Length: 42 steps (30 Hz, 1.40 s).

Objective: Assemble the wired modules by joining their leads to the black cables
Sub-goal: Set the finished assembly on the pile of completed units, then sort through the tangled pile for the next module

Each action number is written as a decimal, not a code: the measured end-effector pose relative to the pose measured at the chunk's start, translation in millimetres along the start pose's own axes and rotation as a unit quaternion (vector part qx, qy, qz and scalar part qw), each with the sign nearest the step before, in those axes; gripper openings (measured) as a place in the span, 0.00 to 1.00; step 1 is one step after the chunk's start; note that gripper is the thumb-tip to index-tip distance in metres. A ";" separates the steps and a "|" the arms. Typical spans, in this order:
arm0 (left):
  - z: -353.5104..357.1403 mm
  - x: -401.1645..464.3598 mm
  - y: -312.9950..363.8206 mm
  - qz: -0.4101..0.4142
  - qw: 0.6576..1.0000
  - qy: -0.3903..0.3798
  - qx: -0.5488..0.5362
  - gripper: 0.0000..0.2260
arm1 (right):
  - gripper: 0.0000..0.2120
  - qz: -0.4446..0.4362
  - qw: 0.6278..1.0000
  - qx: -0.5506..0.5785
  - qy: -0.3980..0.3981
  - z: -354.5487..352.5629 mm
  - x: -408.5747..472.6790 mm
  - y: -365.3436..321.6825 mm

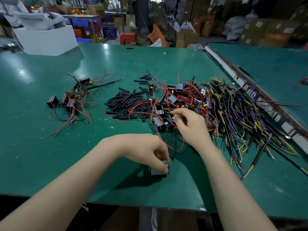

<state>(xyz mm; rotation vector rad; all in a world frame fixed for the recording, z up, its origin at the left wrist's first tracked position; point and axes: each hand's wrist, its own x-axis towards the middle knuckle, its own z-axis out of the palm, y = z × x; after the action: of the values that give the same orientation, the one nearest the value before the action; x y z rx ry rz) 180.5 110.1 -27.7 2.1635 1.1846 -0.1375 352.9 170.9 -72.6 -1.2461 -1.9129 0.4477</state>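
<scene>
Bare green bench (33,147) spreads toward the left edge. Near the front edge the left hand (146,150) curls its fingers round a grey module (159,169). The right hand (188,124) pinches a lead in the module pile (173,100). Black cables (241,114) crowd the right edge.

We face a glossy green worktable (50,147); at eleven o'clock a white box (48,40), at twelve red plastic stools (127,38), at two stacked brown cardboard cartons (260,30).
</scene>
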 end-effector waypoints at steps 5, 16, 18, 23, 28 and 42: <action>-23.9 3.1 -6.6 0.017 0.996 0.087 0.005 0.11 | 0.10 0.003 1.000 0.001 0.001 -0.2 -0.3 0.2; -48.0 57.5 -25.2 -0.089 0.914 0.391 0.059 0.21 | 0.11 -0.009 0.999 0.000 0.032 1.8 1.6 -4.2; -35.8 64.1 -29.3 -0.054 0.897 0.435 -0.045 0.18 | 0.11 -0.017 0.999 -0.003 0.041 4.6 1.2 -6.5; -17.8 72.6 -39.3 0.024 0.819 0.533 -0.211 0.12 | 0.10 -0.030 0.999 0.006 0.028 9.9 1.2 -8.7; -6.5 76.6 -52.3 0.061 0.775 0.556 -0.293 0.10 | 0.09 0.024 0.994 0.053 0.091 6.2 27.5 -24.1; -5.7 69.9 -55.9 0.066 0.735 0.516 -0.435 0.08 | 0.17 0.264 0.921 -0.287 -0.002 6.7 150.7 -4.3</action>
<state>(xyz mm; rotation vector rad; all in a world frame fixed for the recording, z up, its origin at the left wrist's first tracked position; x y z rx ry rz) 176.4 184.3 -78.0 1.3360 1.2080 1.5563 314.7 302.8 -9.9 -2.1680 -1.7474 0.1479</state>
